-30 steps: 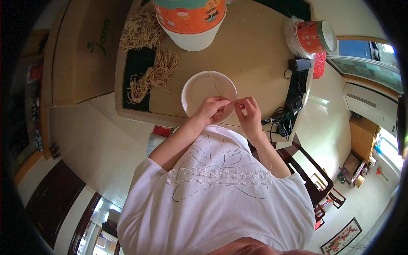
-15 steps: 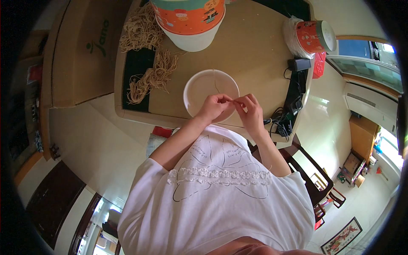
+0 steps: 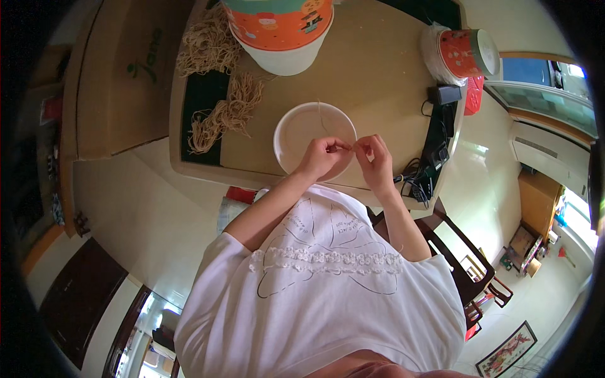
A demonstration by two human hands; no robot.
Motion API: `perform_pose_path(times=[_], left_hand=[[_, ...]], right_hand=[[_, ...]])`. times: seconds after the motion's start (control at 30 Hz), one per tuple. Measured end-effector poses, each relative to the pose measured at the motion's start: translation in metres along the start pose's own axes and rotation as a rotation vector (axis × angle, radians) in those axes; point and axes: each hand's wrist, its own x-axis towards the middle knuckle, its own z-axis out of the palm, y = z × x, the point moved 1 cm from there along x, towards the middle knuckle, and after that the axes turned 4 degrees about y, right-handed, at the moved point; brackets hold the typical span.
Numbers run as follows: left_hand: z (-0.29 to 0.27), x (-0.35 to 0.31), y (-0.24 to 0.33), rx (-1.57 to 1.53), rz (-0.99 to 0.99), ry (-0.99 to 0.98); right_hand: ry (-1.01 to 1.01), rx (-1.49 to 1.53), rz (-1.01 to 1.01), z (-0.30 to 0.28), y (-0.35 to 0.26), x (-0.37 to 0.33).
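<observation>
Daylight blazes through the right-hand window point(image 3: 580, 213), glaring off the floor point(image 3: 477, 165)! Left side's dim, corners black, straight edges bending.

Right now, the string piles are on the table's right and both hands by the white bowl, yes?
Nearly: the head view shows string piles on the left side of the table. The left hand and right hand are by the white bowl.

Cardboard box point(image 3: 135, 101), black power adapter point(image 3: 445, 95), dark chair point(image 3: 470, 290), framed picture point(image 3: 506, 350)
</observation>
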Motion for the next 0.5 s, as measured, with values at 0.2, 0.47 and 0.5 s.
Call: perform_pose_path(times=[0.2, 0.47, 0.5], left_hand=[[-0.002, -0.006, 0.012, 0.063, -0.038, -0.022], [-0.006, -0.005, 0.008, 0.186, 0.008, 0.015], [-0.006, -0.004, 0.004, 0.156, 0.015, 0.021]], right_hand=[[-0.068, 0.007, -0.038, -0.005, -0.004, 0.015], [-0.162, -0.192, -0.024, -0.014, -0.021, 0.021], [-0.188, -0.198, -0.037, -0.014, -0.022, 0.018]])
